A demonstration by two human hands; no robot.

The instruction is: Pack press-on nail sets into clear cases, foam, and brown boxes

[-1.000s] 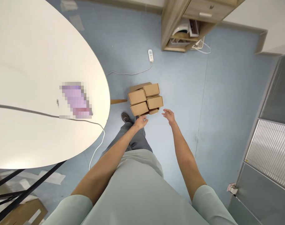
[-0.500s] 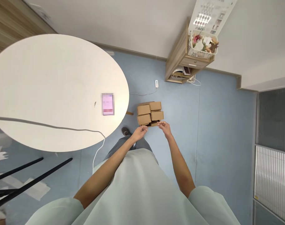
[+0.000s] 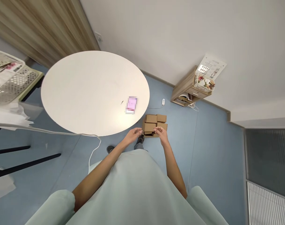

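My left hand [image 3: 133,135] hovers in front of my body, its fingers stretched toward the right and nothing in them. Facing it, my right hand [image 3: 161,134] has loosely bent fingers that point left, and it holds nothing. Between and beyond the hands, a stack of several brown cardboard boxes [image 3: 151,118] stands on the floor. My right fingertips cover part of a lower box in the view, but the hand looks well above it. Left of the boxes, a phone [image 3: 132,104] with a blurred pink screen lies on the white oval table [image 3: 90,90].
A wooden cabinet [image 3: 184,84] with a basket of artificial flowers [image 3: 204,82] stands by the wall. A white power strip [image 3: 163,102] lies on the blue floor. A white cable [image 3: 94,150] hangs at my left. Perforated baskets [image 3: 18,81] are at far left.
My view has turned and shifted, so the table now sits further right and baskets show at left. My feet have stepped. Both hands stay raised and a little further apart.
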